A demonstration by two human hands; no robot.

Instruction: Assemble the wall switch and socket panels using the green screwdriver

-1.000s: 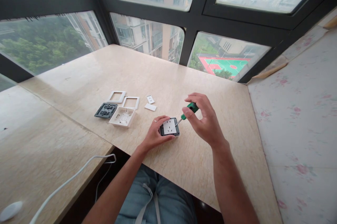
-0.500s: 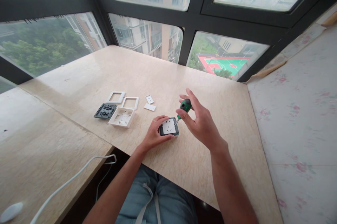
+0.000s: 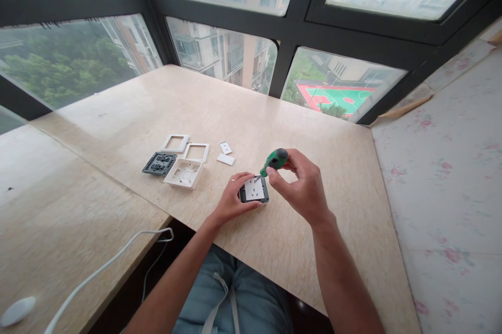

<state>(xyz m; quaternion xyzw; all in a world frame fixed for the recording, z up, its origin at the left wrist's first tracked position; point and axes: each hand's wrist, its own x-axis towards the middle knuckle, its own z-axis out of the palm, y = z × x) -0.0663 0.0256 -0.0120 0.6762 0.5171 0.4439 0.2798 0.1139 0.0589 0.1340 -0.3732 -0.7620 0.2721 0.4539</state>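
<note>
A grey-framed wall socket [image 3: 254, 190] with a white face lies on the beige stone table [image 3: 274, 125]. My left hand [image 3: 231, 200] grips it from the left, fingers curled round its edge, a ring on one finger. My right hand [image 3: 304, 187] pinches a small green-handled screwdriver [image 3: 274, 159], its tip set down on the top edge of the socket face.
Left of the socket lie a dark grey switch module [image 3: 159, 163], a white back box [image 3: 184, 173], two white frames [image 3: 175, 142] and two small white covers [image 3: 225, 159]. A white cable [image 3: 110, 263] hangs off the near table edge. Windows wall the far side.
My right hand has closed its fingers on the screwdriver handle and tilted it left. The tip has moved from the socket's right edge onto its top edge. My left hand stays put.
</note>
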